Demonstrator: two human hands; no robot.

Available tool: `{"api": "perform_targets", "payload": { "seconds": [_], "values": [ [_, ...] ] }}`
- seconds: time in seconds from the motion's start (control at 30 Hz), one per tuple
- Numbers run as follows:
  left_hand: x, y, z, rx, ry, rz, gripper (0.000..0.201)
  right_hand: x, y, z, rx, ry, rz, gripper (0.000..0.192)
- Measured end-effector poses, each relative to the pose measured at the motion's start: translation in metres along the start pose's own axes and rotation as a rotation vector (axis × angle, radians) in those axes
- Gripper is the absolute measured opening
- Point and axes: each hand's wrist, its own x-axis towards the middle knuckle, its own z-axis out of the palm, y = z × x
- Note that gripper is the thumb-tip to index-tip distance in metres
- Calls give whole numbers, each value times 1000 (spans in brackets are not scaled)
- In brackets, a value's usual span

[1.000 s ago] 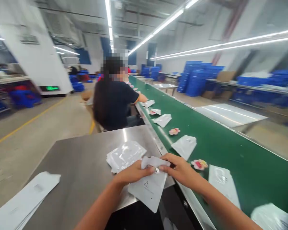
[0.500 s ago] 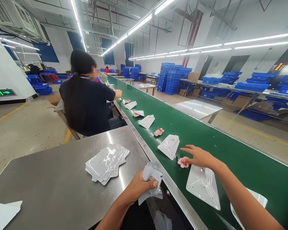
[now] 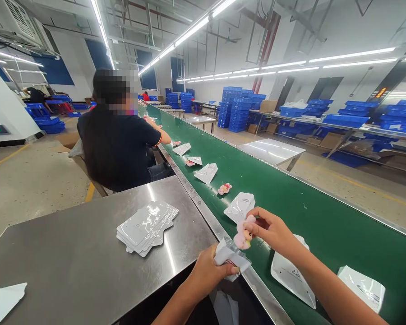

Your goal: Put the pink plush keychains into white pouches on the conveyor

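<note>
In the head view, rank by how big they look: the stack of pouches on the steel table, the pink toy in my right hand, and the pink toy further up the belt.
1. Stack of pouches, largest.
2. Held pink toy, though it is nearer the camera.
3. Pink toy on the belt, smallest, also farther away.

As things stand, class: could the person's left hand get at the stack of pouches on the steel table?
Probably not freely: the left hand already grips an open pouch, though nothing blocks the way to the stack.
</note>
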Motion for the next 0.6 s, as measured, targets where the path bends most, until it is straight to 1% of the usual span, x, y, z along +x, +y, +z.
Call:
{"api": "perform_targets", "payload": {
  "seconds": [0.03,0.07,0.13,0.2,0.23,0.27,0.3,0.33,0.37,0.43,0.47,0.5,0.53,0.57,0.6],
  "values": [
    [0,0,3,38,20,1,34,-5,-7,4,28,24,5,30],
    [-1,0,6,65,35,2,33,-10,-13,9,6,55,4,30],
    [-3,0,11,68,46,9,31,-18,-19,17,-121,128,1,28],
    [-5,-1,14,25,46,15,32,-25,-19,23,-243,187,16,27],
    [-6,-2,15,-9,42,24,35,-28,-19,26,-286,203,21,26],
    [-7,-2,16,-50,28,40,40,-32,-18,28,-319,210,10,24],
    [-7,-1,17,-96,3,58,45,-36,-18,30,-345,202,-31,19],
    [-8,-1,18,-138,-24,76,49,-39,-18,32,-369,177,-108,15],
    [-8,0,19,-170,-48,89,51,-43,-19,34,-394,137,-204,16],
    [-8,2,23,-163,-50,94,43,-50,-21,36,-442,30,-371,21],
    [-9,3,24,-109,-31,96,36,-53,-21,37,-464,-28,-412,22],
    [-10,4,26,-34,-16,104,29,-55,-21,37,-477,-82,-420,23],
    [-11,6,26,49,-32,112,25,-56,-20,36,-476,-134,-396,24],
    [-13,9,25,124,-87,125,25,-56,-17,34,-458,-178,-357,26],
    [-14,13,20,188,-165,143,31,-56,-12,31,-431,-205,-316,29]
  ]
}}
